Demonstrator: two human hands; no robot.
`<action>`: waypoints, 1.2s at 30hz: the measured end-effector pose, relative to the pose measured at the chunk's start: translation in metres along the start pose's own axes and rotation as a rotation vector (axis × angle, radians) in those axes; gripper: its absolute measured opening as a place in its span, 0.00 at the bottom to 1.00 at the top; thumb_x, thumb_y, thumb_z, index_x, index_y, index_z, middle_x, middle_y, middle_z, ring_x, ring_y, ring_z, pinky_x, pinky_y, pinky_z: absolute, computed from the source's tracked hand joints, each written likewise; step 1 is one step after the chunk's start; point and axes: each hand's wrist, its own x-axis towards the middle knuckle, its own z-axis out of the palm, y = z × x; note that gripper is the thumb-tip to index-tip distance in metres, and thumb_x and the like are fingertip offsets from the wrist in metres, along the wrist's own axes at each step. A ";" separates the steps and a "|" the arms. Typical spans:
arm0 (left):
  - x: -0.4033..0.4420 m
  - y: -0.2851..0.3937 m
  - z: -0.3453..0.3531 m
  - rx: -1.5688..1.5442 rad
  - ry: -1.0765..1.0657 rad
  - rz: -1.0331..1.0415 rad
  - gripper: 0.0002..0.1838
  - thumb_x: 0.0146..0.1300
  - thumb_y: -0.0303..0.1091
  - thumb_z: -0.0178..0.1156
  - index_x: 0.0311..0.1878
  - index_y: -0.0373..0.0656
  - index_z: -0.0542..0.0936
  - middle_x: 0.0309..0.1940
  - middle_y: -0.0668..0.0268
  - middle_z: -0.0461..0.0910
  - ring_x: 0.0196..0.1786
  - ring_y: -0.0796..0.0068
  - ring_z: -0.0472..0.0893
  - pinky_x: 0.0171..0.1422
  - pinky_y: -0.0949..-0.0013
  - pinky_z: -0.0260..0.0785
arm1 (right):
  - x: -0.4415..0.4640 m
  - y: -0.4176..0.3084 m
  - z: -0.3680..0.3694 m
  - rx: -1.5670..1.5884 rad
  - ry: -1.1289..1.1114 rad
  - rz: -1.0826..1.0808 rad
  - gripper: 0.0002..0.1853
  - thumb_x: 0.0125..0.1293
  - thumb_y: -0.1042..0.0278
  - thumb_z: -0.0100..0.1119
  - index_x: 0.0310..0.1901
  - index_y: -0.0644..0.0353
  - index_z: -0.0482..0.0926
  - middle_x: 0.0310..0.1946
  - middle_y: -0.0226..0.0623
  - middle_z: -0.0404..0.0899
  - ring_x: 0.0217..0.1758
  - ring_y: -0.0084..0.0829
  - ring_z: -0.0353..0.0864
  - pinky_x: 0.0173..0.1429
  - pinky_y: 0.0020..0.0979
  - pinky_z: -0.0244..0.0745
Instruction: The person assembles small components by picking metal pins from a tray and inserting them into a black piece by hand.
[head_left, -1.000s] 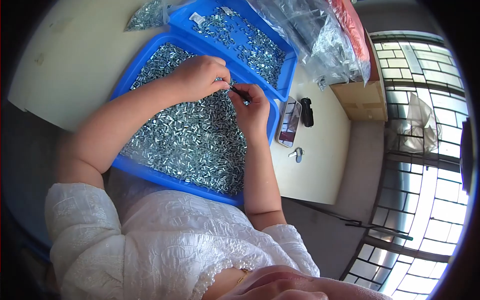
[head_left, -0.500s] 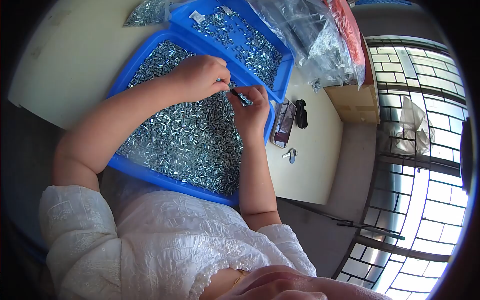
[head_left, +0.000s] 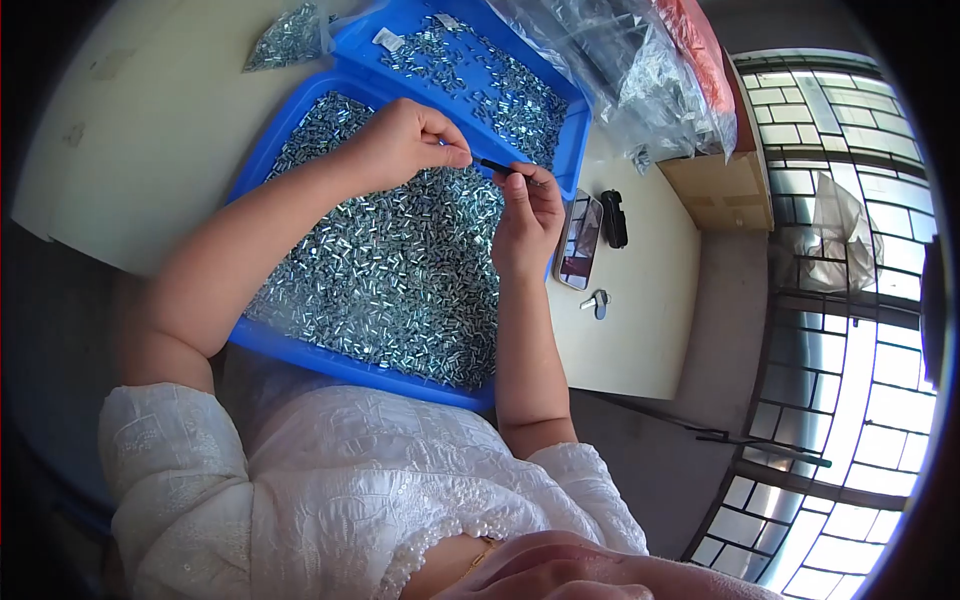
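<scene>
My right hand (head_left: 530, 215) is closed around a slim black pen-like tool (head_left: 492, 165), held between thumb and fingers. The tool's thin end points left, toward my left hand (head_left: 408, 145). There, my left thumb and forefinger are pinched together at that end; whatever they grip is too small to make out. Both hands are above the far right part of a large blue tray (head_left: 300, 345) filled with small shiny metal cylinders (head_left: 390, 280). Behind it, a second blue tray (head_left: 577, 150) holds a thinner layer of similar metal pieces (head_left: 520, 105) and small white paper tags (head_left: 388, 40).
A clear bag of metal pieces (head_left: 285, 42) lies at the back left. Clear plastic bags (head_left: 650, 90) and a cardboard box (head_left: 722, 190) stand at the back right. Right of the trays are a phone (head_left: 580, 240), a black object (head_left: 614, 218) and keys (head_left: 598, 303).
My hands have moved slightly apart and shifted right in view, and more of the black tool shows between them. The whole view has also shifted slightly.
</scene>
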 end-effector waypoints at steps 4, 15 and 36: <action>0.001 -0.003 0.000 0.004 -0.002 -0.028 0.07 0.52 0.31 0.67 0.33 0.39 0.83 0.25 0.72 0.80 0.29 0.88 0.72 0.34 0.79 0.65 | 0.000 -0.002 0.000 -0.020 -0.029 0.002 0.08 0.62 0.73 0.58 0.42 0.63 0.75 0.35 0.33 0.78 0.39 0.23 0.78 0.46 0.22 0.69; -0.004 0.005 -0.001 0.235 0.109 0.177 0.08 0.46 0.33 0.70 0.28 0.41 0.83 0.18 0.71 0.68 0.22 0.79 0.65 0.28 0.73 0.59 | 0.005 0.000 -0.005 -0.315 -0.029 0.273 0.17 0.68 0.57 0.50 0.27 0.60 0.76 0.21 0.29 0.74 0.24 0.17 0.66 0.32 0.21 0.60; -0.007 0.007 0.000 0.354 0.150 0.376 0.07 0.46 0.31 0.69 0.26 0.40 0.81 0.17 0.69 0.69 0.20 0.78 0.65 0.24 0.71 0.55 | 0.004 0.002 -0.008 -0.011 -0.123 0.430 0.13 0.67 0.60 0.50 0.29 0.60 0.73 0.23 0.30 0.73 0.26 0.19 0.68 0.33 0.21 0.62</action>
